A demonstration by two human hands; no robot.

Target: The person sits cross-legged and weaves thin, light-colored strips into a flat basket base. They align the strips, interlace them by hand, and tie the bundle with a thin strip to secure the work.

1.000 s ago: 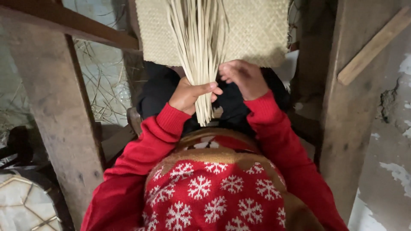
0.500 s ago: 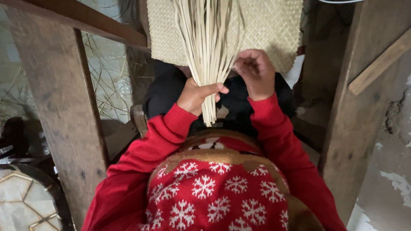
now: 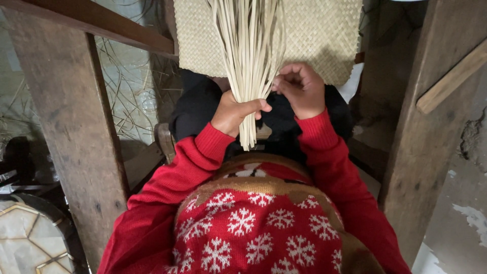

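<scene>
My left hand (image 3: 234, 112) grips a bundle of pale flat straw strips (image 3: 251, 56) near its lower end; the strips fan upward and their cut ends stick out below my fist. My right hand (image 3: 302, 89) is curled beside the bundle, fingertips pinching at the strips on its right side. Behind the bundle a woven straw mat (image 3: 324, 38) lies across my lap, over dark trousers (image 3: 199, 104). Both arms wear red sleeves of a snowflake-pattern sweater (image 3: 258, 228).
A thick wooden post (image 3: 71, 132) stands at left with a slanted beam (image 3: 101, 23) above it. Another wooden post (image 3: 431, 127) rises at right beside a cracked wall. Loose straw litters the floor at left. A round patterned object (image 3: 25, 238) sits at bottom left.
The view has shifted slightly. My right hand has closed in on the bundle's right side, fingers curling onto the strips. My left hand keeps its grip.
</scene>
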